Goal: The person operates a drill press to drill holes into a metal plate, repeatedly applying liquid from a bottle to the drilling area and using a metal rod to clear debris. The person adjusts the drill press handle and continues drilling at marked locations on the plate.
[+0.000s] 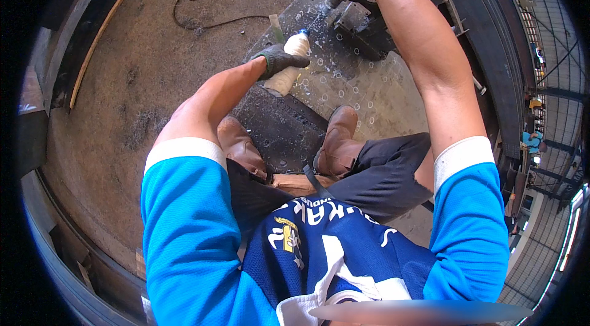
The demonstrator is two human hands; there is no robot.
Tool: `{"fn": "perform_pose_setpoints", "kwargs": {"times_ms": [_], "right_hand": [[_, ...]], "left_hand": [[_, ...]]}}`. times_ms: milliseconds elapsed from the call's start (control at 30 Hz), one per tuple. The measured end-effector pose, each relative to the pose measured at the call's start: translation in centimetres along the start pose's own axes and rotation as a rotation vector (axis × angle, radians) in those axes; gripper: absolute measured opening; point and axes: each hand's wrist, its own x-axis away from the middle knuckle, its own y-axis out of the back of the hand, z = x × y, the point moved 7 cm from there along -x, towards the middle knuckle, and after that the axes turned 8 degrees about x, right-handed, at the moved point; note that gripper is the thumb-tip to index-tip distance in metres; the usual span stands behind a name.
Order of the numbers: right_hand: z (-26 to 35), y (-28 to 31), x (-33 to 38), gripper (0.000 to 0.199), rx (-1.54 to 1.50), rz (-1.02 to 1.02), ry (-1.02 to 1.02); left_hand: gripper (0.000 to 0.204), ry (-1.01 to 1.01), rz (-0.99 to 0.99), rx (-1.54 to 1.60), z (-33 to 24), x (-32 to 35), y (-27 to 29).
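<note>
Head view: the person sits over a steel plate (362,89) lying on the concrete floor (147,61), brown boots (338,138) planted on its near part. The left hand (278,58), in a dark glove, is closed around a white plastic bottle (289,64) held tilted above the plate's left edge. The right arm stretches to the plate's far edge, where a magnetic drill (359,9) stands; the right hand is cut off at the top rim, so its grip cannot be told. Small rings mark the plate. A black cable (196,0) loops on the floor beyond.
</note>
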Motion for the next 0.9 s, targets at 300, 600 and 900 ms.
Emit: {"fn": "perform_pose_setpoints", "kwargs": {"times_ms": [300, 600, 900], "right_hand": [[0.4, 0.4, 0.3, 0.034, 0.009, -0.019, 0.019], [0.0, 0.1, 0.3, 0.033, -0.085, 0.012, -0.055], [0.7, 0.3, 0.4, 0.033, 0.011, -0.003, 0.007]], "left_hand": [[0.077, 0.064, 0.019, 0.000, -0.1, 0.9, -0.2], [0.076, -0.005, -0.011, -0.032, 0.5, -0.7, -0.1], [0.073, 0.067, 0.012, -0.085, -1.8, 2.6, 0.2]]}}
